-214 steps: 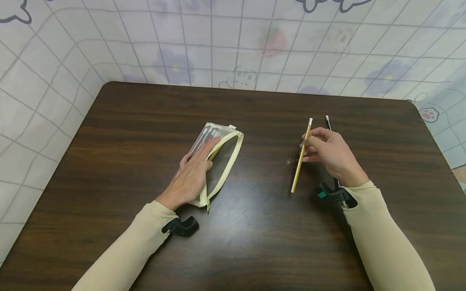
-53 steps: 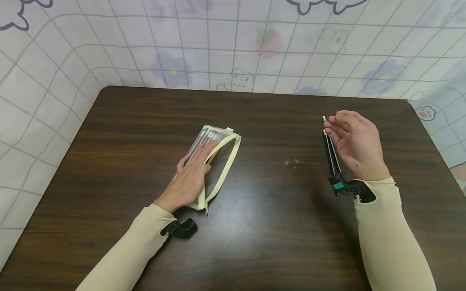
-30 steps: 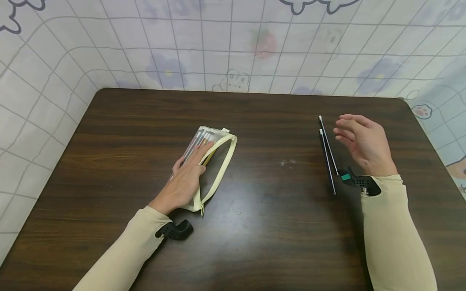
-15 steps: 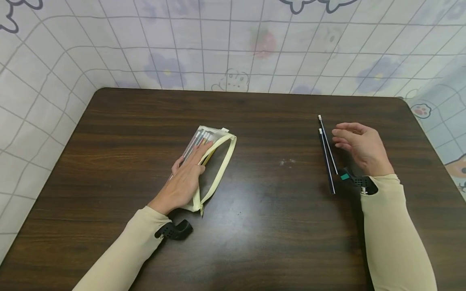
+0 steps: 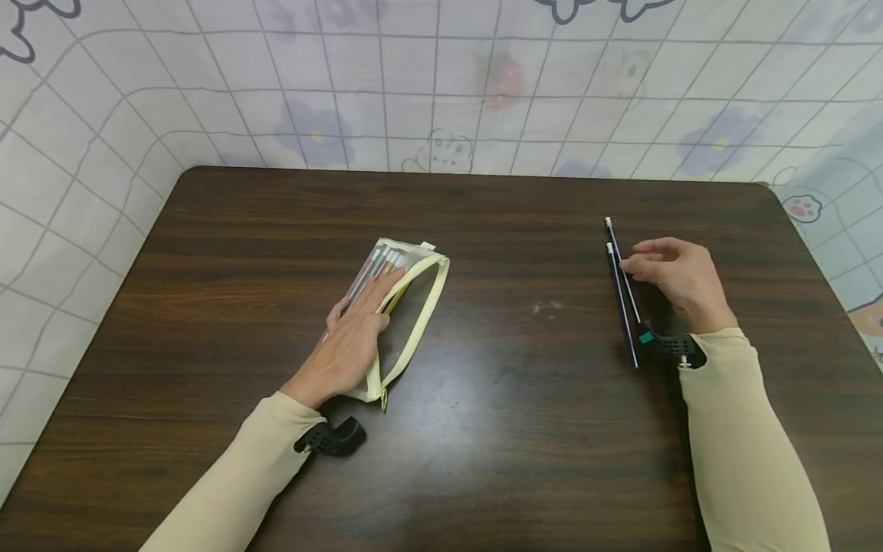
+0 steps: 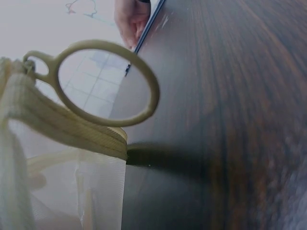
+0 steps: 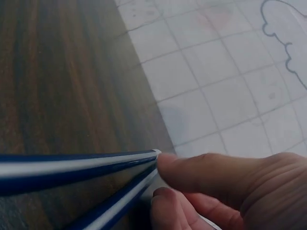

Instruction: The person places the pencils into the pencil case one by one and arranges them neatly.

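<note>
My left hand [image 5: 345, 337] lies with straight fingers on a clear, pale-yellow-trimmed zip pencil pouch [image 5: 417, 333], unzipped along its right side. Several pencils [image 5: 375, 264] show through the clear plastic, a yellow one near the opening. In the left wrist view the ring-shaped zipper pull [image 6: 152, 91] stands large. Two dark blue-and-white striped pencils [image 5: 623, 314] lie side by side on the right of the table, white ends away from me. My right hand [image 5: 679, 280] has thumb and fingertips on the right-hand pencil [image 7: 122, 203], which runs between them. The other pencil [image 7: 76, 167] lies loose beside it.
A dark wood-grain table [image 5: 483, 460] with rounded far corners carries everything. White gridded sheeting with cartoon prints [image 5: 414, 92] hangs behind it and at the sides. Small pale specks [image 5: 545, 308] mark the middle of the table.
Seven seconds ago my right hand held a yellow pencil; that pencil has left it. Lately the right hand has come down and left, onto the right-hand striped pencil. The left hand stays on the pouch.
</note>
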`<state>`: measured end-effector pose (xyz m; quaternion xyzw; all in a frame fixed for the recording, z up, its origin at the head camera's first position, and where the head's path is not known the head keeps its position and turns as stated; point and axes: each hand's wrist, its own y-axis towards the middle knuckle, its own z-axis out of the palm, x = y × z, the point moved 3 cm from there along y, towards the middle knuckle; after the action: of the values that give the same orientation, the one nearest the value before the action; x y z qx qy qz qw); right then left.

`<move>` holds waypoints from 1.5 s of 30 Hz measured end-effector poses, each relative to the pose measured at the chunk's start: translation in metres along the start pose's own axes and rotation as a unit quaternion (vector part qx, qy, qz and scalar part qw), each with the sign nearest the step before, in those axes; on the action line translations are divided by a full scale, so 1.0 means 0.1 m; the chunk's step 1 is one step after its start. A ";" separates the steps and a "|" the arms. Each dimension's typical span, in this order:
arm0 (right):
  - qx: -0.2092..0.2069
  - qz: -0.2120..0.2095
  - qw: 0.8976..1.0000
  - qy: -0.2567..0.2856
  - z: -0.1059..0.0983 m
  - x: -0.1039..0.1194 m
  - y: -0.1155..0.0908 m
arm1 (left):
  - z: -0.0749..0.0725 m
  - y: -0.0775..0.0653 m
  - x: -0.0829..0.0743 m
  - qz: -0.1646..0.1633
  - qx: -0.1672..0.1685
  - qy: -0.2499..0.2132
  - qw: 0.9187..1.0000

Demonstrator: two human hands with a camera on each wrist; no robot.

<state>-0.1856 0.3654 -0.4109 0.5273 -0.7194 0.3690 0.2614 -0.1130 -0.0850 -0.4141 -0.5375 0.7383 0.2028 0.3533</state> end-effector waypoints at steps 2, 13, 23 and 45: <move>-0.004 0.004 1.000 -0.024 0.00 0.01 0.00 | 0.00 0.00 0.00 0.001 -0.001 0.001 1.000; -0.012 0.025 0.997 -0.066 -0.01 0.06 -0.02 | 0.00 0.01 0.00 0.002 -0.003 0.003 1.000; -0.015 0.022 0.989 -0.146 -0.05 0.12 -0.05 | 0.00 0.00 -0.01 0.003 0.000 0.004 1.000; 0.062 0.018 0.984 -0.168 -0.17 0.06 -0.07 | 0.00 0.01 -0.01 -0.002 0.002 0.001 1.000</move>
<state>-0.1810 0.3742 -0.3948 0.5842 -0.7380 0.3236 0.0965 -0.1134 -0.0841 -0.4139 -0.5385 0.7380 0.2004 0.3540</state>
